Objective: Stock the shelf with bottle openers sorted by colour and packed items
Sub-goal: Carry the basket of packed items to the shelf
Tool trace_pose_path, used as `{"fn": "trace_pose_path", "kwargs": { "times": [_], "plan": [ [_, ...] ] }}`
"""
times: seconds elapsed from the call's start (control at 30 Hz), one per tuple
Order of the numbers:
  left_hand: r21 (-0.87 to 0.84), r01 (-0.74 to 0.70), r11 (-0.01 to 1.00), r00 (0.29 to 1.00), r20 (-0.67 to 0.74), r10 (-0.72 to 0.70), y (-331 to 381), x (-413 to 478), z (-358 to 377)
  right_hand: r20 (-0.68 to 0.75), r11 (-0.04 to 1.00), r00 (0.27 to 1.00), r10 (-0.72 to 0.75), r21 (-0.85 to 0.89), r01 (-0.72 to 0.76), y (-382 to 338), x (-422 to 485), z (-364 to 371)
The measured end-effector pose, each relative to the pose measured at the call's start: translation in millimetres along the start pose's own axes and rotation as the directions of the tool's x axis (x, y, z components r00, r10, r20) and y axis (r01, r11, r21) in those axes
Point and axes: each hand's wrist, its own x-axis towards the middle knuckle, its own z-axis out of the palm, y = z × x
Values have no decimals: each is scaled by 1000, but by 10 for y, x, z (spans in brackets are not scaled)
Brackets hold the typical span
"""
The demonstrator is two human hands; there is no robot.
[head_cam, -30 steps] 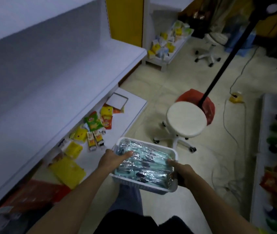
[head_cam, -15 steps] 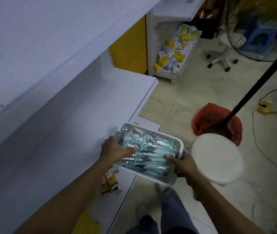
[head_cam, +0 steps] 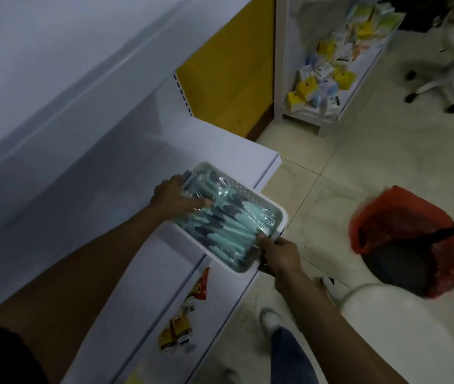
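Note:
A white plastic basket (head_cam: 271, 206) full of teal bottle openers (head_cam: 228, 223) in clear wrappers sits tilted at the front edge of the white middle shelf (head_cam: 87, 206), partly overhanging it. My left hand (head_cam: 174, 199) grips the basket's far left rim, thumb laid over the wrapped openers. My right hand (head_cam: 280, 254) holds the near right corner, thumb on top of the packs and fingers curled under the rim.
Small yellow and red packets (head_cam: 177, 328) lie on the lower shelf below. A red bag on a dark fan base (head_cam: 403, 239) stands on the floor at right, a white stool seat (head_cam: 395, 331) near it. A far shelf holds small boxes (head_cam: 328, 76).
The basket has risen from knee height beside the lower shelf up to the middle shelf's edge. Both hands kept hold of it. The view has swung left and upward.

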Motion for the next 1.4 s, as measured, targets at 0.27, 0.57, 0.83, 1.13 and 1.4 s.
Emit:
{"fn": "trace_pose_path", "kwargs": {
  "times": [0.27,0.57,0.83,1.13,1.4],
  "plan": [
    [-121,62,991,865,-488,-113,206,337,124,119,996,992,-44,-73,53,-843,603,588],
    [280,-77,957,964,-225,143,232,194,74,510,996,856,86,-23,-87,-1315,859,1138],
    [607,-97,789,979,-85,186,197,-271,-110,411,546,890,-195,-708,447,-1270,828,1001],
    [500,58,864,991,-132,9,-228,-1606,-63,844,-610,478,-244,-517,600,-840,0,1385],
    [282,476,833,879,-178,-442,-1645,-4357,777,917,-752,241,319,90,653,1331,-1844,2152]
  ]
}}
